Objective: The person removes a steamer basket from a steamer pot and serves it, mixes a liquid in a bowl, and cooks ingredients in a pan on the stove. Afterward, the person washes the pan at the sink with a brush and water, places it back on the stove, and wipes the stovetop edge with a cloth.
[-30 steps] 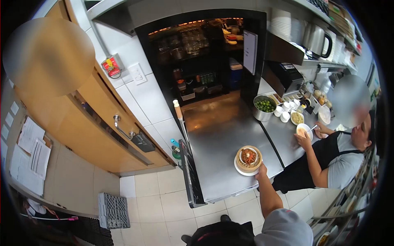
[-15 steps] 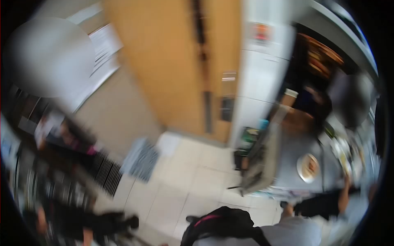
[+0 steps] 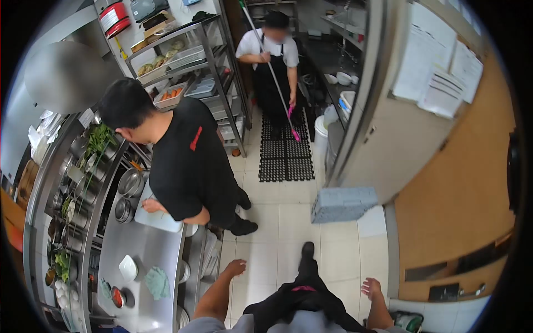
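Note:
My left hand point(image 3: 236, 268) hangs beside the steel counter point(image 3: 147, 244), over the tiled floor, fingers loosely stretched and holding nothing. On my other side, near the wooden door point(image 3: 444, 222), my right hand point(image 3: 371, 288) is held low with its fingers apart and nothing in them. Nearest to my left hand on the counter lie a pale green cloth point(image 3: 157, 282), a white bowl point(image 3: 128, 268) and a small bowl of red food point(image 3: 117, 297). A grey-blue crate point(image 3: 343, 204) stands on the floor ahead of my right hand.
A person in black point(image 3: 186, 161) works at a white cutting board point(image 3: 161, 219) on the left. Farther on, another person point(image 3: 272, 72) holds a long pole point(image 3: 273, 69) with a pink end over a black mat point(image 3: 286, 161). A shelf rack point(image 3: 205, 55) stands behind.
My view has swung round from the door and the other counter to the aisle with two people. The earlier picture is blurred, and my hands are hard to make out there.

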`<state>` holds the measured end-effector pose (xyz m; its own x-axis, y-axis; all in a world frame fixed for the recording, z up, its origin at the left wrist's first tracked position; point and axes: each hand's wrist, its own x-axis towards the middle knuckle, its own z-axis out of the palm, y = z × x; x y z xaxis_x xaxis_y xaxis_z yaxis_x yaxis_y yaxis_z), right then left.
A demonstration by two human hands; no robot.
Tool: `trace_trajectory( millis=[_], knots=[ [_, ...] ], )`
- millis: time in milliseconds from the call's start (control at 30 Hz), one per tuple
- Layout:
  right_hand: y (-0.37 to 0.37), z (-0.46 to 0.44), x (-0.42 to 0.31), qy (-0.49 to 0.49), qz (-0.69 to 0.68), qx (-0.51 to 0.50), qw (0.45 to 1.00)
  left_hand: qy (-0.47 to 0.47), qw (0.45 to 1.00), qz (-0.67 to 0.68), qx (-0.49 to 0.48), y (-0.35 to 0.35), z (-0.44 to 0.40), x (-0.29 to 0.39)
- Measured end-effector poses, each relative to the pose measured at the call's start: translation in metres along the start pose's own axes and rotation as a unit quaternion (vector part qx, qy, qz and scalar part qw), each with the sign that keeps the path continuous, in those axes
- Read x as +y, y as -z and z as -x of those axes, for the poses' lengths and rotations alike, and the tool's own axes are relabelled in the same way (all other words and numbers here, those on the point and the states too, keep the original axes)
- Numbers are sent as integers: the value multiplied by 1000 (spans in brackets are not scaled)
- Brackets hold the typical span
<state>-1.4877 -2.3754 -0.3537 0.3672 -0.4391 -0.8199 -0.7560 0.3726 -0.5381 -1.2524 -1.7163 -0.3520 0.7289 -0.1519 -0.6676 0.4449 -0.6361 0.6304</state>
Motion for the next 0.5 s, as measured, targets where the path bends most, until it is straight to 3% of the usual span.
trace_trajectory(
  millis=[133, 200, 267, 367, 500],
  knots=[
    [-103, -96, -162, 32, 3, -71, 997, 105, 994, -19, 19, 41, -39, -57],
    [-187, -132, -246, 23, 49, -114, 992, 180, 977, 77, 88, 56, -24, -63],
    [-282, -176, -317, 17, 87, -206, 974, 320, 938, 108, 82, 68, -15, -42],
    [-437, -190, -425, 78, 182, -313, 929, 328, 914, 204, 121, 65, -9, -25],
    [-614, -164, -553, 118, 290, -384, 869, 326, 887, 293, 145, 44, -28, 31]
  ],
)
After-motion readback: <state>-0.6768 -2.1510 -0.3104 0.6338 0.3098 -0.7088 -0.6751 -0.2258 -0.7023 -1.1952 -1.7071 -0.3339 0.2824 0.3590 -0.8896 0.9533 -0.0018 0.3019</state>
